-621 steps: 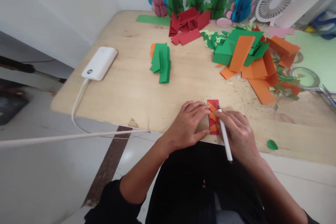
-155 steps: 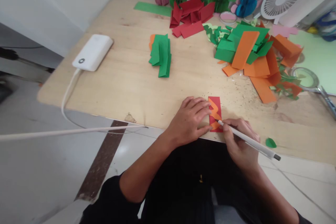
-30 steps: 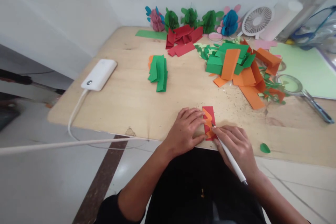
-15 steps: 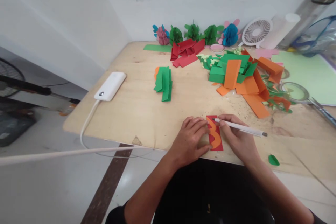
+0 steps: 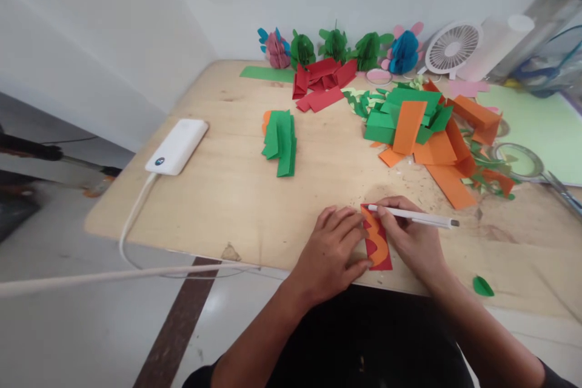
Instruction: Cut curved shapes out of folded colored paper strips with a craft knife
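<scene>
A wavy-edged orange paper cutout lies on top of a red paper strip near the table's front edge. My left hand rests beside them, fingers spread and flat, with thumb and fingertips pressing on the left edge of the papers. A white pen is pinched in my right hand, its tip touching the upper end of the strip by the cutout's edge. My right fingers cover part of the strip's right side.
Folded green paper lies ahead, and a white power bank with a cable is left. Red folded strips, orange and green paper, tape and scissors lie farther back. A small fan stands by the wall.
The view has shifted slightly. My right hand still holds the pen, its tip staying near the strip's top; my left hand keeps pressing the papers.
</scene>
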A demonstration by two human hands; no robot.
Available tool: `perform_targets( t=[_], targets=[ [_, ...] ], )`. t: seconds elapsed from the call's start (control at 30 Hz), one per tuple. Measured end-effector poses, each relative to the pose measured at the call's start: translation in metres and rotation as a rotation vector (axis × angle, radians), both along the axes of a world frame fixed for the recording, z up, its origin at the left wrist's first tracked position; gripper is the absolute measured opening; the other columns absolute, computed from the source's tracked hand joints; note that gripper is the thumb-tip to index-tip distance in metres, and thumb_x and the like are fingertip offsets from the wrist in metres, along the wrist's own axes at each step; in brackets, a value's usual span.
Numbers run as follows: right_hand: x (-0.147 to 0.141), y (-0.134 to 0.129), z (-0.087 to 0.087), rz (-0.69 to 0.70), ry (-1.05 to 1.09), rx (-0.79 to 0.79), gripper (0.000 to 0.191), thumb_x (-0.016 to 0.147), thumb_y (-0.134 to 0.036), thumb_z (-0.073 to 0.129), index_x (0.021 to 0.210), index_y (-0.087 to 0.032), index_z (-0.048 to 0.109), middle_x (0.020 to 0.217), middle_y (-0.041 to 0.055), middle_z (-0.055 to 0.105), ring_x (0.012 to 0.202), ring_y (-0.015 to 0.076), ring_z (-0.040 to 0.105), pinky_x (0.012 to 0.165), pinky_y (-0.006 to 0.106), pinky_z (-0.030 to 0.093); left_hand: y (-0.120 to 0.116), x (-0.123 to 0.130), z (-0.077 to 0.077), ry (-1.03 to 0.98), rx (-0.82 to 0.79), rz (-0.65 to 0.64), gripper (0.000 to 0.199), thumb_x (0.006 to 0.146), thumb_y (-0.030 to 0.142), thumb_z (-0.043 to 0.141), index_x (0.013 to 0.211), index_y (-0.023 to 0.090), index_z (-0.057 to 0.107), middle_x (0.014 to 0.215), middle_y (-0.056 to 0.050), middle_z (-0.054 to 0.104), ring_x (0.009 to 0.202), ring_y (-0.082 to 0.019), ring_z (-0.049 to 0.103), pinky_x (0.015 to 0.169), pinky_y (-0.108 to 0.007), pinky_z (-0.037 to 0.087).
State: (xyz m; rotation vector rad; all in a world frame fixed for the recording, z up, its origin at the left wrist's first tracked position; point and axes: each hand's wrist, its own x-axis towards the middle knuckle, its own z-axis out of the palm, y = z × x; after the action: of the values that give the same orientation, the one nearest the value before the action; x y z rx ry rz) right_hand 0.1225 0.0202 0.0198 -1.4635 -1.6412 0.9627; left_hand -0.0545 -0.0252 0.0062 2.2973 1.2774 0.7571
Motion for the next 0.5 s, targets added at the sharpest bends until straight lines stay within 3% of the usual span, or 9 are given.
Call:
perform_targets(
  t=[0.13,0.33,0.5],
  targets=[
    [0.0024,-0.0014,-0.0008,0.011,-0.03,0.031,0.023,0.09,-0.041,0.057,0.092,-0.021,0.066,0.082,0.004,0.073,0.069,0.0156,0.068,0.059,0.026,0.053,-0.0003,-0.0001,0.0003,0.006,0.001,0.006,0.032,0.086,0.037,0.066,0.111,0.018,0.062,0.133,-0.01,0.061,0.132,-0.027,0.047,0.117,-0.049,0.029],
    [0.0045,-0.0058,-0.0016,0.1,-0.236,0.219,0.018,0.094,-0.033,0.053,0.099,-0.024,0.067,0.095,0.0045,0.075,0.083,0.0183,0.072,0.074,0.03,0.057,-0.0001,0.0001,0.0,-0.003,0.015,0.003,0.034,0.086,0.037,0.067,0.113,0.017,0.061,0.133,-0.011,0.061,0.132,-0.028,0.047,0.117,-0.05,0.029],
    [0.004,-0.0071,-0.0037,0.132,-0.286,0.291,0.018,0.094,-0.029,0.05,0.1,-0.024,0.067,0.098,0.0054,0.075,0.088,0.0191,0.072,0.075,0.031,0.057,0.0004,0.0003,0.0001,0.011,0.016,0.001,0.032,0.087,0.038,0.065,0.112,0.017,0.062,0.134,-0.012,0.06,0.132,-0.028,0.046,0.117,-0.05,0.03]
  ],
)
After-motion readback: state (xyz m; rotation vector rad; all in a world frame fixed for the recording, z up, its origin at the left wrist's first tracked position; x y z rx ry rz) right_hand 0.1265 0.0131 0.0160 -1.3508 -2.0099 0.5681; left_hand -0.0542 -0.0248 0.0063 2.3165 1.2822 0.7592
